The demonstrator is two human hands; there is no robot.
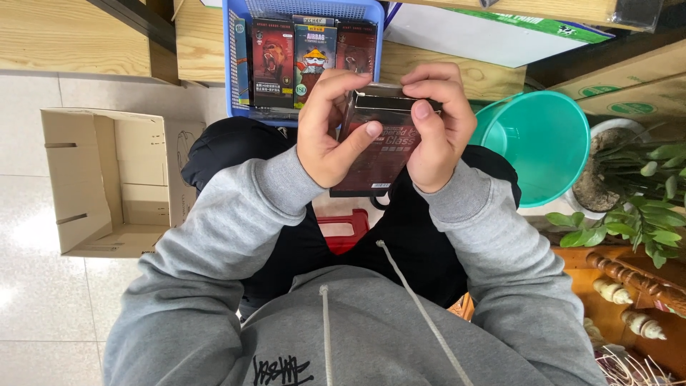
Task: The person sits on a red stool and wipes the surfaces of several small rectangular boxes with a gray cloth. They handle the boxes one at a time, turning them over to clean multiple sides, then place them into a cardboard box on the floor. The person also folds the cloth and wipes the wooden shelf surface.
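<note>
Both my hands hold a flat dark red retail box (377,154) over my lap. My left hand (330,129) grips its left side, with the thumb lying across the front face. My right hand (437,121) grips the right side, and its fingers curl over the top end, where a flap looks partly lifted. Grey sweatshirt sleeves cover both my arms.
A blue plastic basket (236,68) with several similar upright boxes stands just beyond my hands. On the tiled floor to the left lies an open cardboard carton (107,182). A teal bucket (539,136), a potted plant (636,193) and wooden furniture are on the right. A red stool (344,230) shows under me.
</note>
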